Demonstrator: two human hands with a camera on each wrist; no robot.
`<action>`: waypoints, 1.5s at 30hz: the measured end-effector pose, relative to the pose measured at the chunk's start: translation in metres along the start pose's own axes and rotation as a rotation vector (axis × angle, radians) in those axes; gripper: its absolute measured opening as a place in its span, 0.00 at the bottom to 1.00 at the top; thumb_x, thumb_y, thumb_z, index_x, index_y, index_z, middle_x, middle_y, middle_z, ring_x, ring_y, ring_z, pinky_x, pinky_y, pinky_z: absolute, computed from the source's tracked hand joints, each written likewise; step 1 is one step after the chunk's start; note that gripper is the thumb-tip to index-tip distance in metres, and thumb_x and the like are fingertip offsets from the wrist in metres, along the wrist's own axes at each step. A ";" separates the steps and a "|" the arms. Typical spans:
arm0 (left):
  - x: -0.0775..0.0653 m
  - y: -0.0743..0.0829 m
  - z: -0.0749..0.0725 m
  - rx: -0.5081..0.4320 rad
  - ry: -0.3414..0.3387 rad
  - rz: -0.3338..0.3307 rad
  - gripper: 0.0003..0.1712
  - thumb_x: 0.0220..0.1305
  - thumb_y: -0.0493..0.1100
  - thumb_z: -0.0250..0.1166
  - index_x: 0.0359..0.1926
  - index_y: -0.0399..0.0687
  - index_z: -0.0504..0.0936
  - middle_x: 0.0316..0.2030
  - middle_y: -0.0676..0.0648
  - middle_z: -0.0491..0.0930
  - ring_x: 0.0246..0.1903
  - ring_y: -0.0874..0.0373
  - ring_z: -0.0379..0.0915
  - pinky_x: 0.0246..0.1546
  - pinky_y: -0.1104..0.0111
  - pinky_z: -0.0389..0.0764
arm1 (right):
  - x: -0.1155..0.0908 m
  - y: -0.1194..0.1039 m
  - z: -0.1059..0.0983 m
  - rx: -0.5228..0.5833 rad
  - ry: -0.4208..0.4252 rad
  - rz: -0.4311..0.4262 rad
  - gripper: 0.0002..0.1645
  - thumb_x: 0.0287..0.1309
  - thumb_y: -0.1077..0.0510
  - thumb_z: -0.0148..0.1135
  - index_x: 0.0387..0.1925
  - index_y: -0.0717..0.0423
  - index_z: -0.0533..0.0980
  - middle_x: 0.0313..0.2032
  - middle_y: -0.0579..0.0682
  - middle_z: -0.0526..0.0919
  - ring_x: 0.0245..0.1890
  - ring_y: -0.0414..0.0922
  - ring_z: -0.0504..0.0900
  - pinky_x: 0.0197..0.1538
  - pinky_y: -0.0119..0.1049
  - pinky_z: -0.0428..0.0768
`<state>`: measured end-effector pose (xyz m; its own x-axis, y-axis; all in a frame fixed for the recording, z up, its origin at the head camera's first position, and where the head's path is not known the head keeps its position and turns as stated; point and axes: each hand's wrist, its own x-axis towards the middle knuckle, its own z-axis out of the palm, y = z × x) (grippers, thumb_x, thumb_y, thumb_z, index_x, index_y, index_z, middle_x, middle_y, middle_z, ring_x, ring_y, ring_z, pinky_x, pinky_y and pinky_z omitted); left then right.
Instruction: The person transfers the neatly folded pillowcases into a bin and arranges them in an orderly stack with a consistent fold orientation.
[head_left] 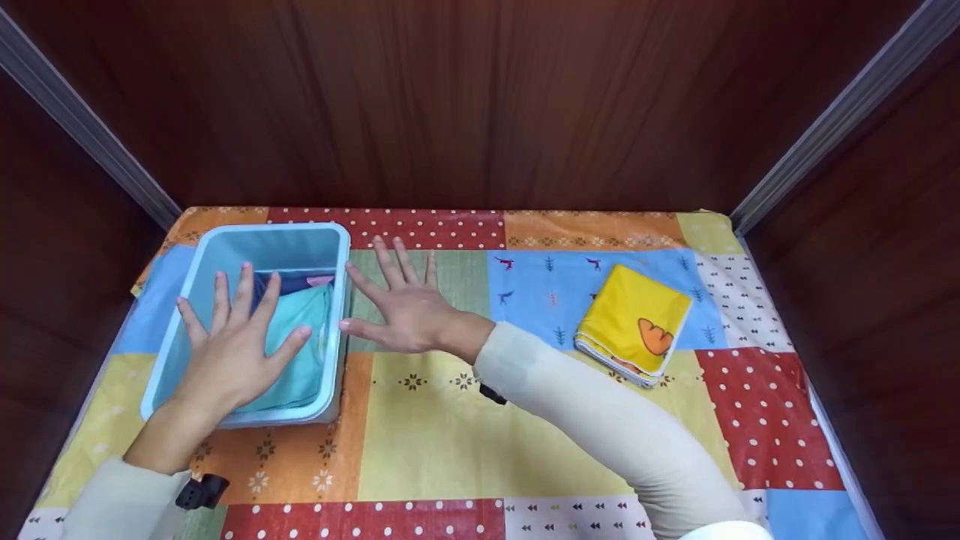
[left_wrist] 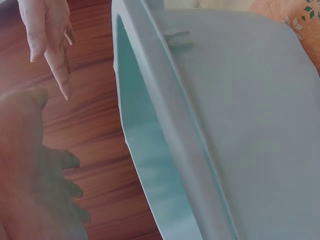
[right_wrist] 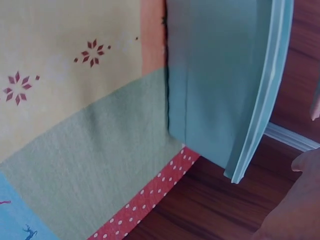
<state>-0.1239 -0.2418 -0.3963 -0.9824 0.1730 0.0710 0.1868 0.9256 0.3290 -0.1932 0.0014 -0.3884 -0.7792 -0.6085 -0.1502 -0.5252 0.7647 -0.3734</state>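
A light blue plastic bin [head_left: 341, 300] stands on the left of the table, with folded teal cloth [head_left: 300, 360] and a dark blue cloth [head_left: 262, 289] inside. Above the bin, my left hand [head_left: 236, 352] is spread, its fingers straight, holding nothing. My right hand [head_left: 412, 311] is also spread, just right of the bin's rim; whether its fingertips touch the rim I cannot tell. In the left wrist view both hands appear beside the bin wall [left_wrist: 240, 110]. On the right side lies a folded yellow cloth [head_left: 630, 315] with a carrot print, away from both hands.
A patchwork-patterned tablecloth [head_left: 450, 420] covers the table. Dark brown wood panels [head_left: 480, 105] rise at the back and on both sides, joined by grey metal strips [head_left: 840, 112] at the corners.
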 end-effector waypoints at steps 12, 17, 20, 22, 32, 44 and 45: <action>0.004 0.007 0.000 0.021 -0.089 0.004 0.54 0.70 0.73 0.47 0.81 0.42 0.45 0.79 0.33 0.31 0.75 0.30 0.15 0.61 0.34 0.09 | -0.006 0.012 -0.003 -0.013 -0.038 0.044 0.50 0.67 0.21 0.36 0.81 0.31 0.36 0.79 0.50 0.20 0.77 0.55 0.17 0.69 0.69 0.22; 0.006 0.013 -0.001 0.025 -0.093 0.017 0.54 0.70 0.73 0.46 0.81 0.42 0.46 0.80 0.34 0.31 0.75 0.30 0.15 0.62 0.36 0.09 | -0.009 0.020 -0.006 -0.009 -0.046 0.062 0.50 0.66 0.20 0.36 0.81 0.30 0.36 0.79 0.48 0.18 0.77 0.53 0.15 0.68 0.69 0.19; 0.009 0.016 0.000 0.032 -0.099 0.021 0.54 0.71 0.73 0.46 0.81 0.43 0.45 0.80 0.34 0.31 0.75 0.30 0.16 0.62 0.36 0.09 | -0.011 0.026 -0.007 -0.013 -0.045 0.068 0.50 0.67 0.21 0.36 0.81 0.31 0.36 0.79 0.49 0.18 0.77 0.54 0.16 0.68 0.69 0.19; 0.011 0.019 0.001 0.037 -0.104 0.023 0.54 0.70 0.74 0.46 0.81 0.44 0.45 0.80 0.34 0.31 0.75 0.29 0.17 0.62 0.35 0.10 | -0.013 0.030 -0.008 -0.016 -0.044 0.072 0.51 0.67 0.20 0.36 0.81 0.32 0.36 0.79 0.50 0.18 0.77 0.55 0.17 0.68 0.69 0.20; 0.024 0.034 0.004 0.069 -0.131 0.052 0.53 0.72 0.73 0.45 0.82 0.45 0.43 0.80 0.34 0.33 0.76 0.31 0.18 0.63 0.33 0.11 | -0.024 0.053 -0.011 -0.052 -0.049 0.117 0.50 0.67 0.20 0.34 0.81 0.33 0.36 0.79 0.51 0.18 0.77 0.55 0.16 0.67 0.71 0.20; 0.038 0.051 0.007 0.076 -0.162 0.079 0.53 0.71 0.74 0.44 0.82 0.46 0.43 0.80 0.36 0.33 0.77 0.33 0.18 0.64 0.33 0.13 | -0.038 0.079 -0.014 -0.039 -0.053 0.169 0.50 0.68 0.21 0.35 0.81 0.33 0.35 0.78 0.52 0.17 0.76 0.55 0.15 0.67 0.71 0.19; 0.040 0.053 0.007 0.076 -0.165 0.082 0.53 0.71 0.74 0.44 0.82 0.46 0.43 0.80 0.36 0.32 0.77 0.33 0.18 0.64 0.33 0.13 | -0.038 0.082 -0.014 -0.037 -0.053 0.174 0.50 0.68 0.21 0.35 0.81 0.33 0.35 0.78 0.51 0.17 0.76 0.54 0.15 0.67 0.70 0.18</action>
<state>-0.1528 -0.1832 -0.3830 -0.9530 0.2964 -0.0628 0.2717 0.9277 0.2559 -0.2110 0.0902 -0.3999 -0.8408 -0.4763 -0.2575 -0.3972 0.8658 -0.3043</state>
